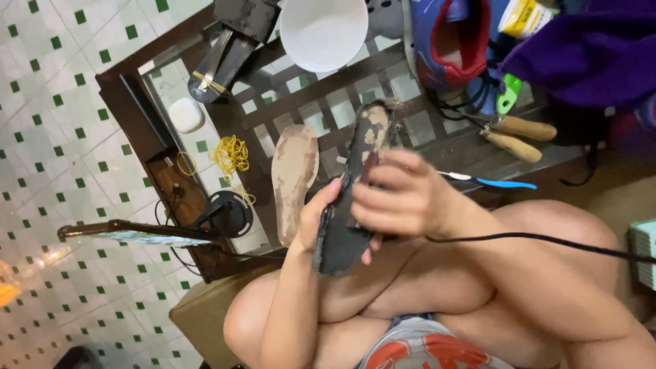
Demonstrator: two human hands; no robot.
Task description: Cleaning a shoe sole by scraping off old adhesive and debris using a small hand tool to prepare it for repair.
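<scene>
**fingers clamped on a worn black sole, held edge-up over the lap**

the fingers [383, 179] of the right hand [400, 201] curl tightly over the top edge of a black shoe sole [352, 198], seemingly also pinching a dark tool from which a black cord [547, 239] runs off toward 3 o'clock; what that tool is stays hidden. the left hand [321, 215] cups the sole from beneath and behind, fingers closed on its lower end, so the piece sits braced between both hands, tilted with its scuffed tip toward 12 o'clock. it hangs at frame centre, above the bare knees, probably so the edge faces the eyes.

at 9 o'clock of the sole, a tan insole [294, 174] lies flat on the glass-topped table [137, 102]. further at 10 o'clock sit yellow rubber bands [231, 154] and a small white case [186, 115]. at 12 o'clock stands a white bowl [323, 31]; at 2 o'clock lie a blue and red shoe [447, 41] and wooden-handled pliers [519, 133], within reach. a blue-handled blade [492, 182] lies just beyond the right wrist.
</scene>
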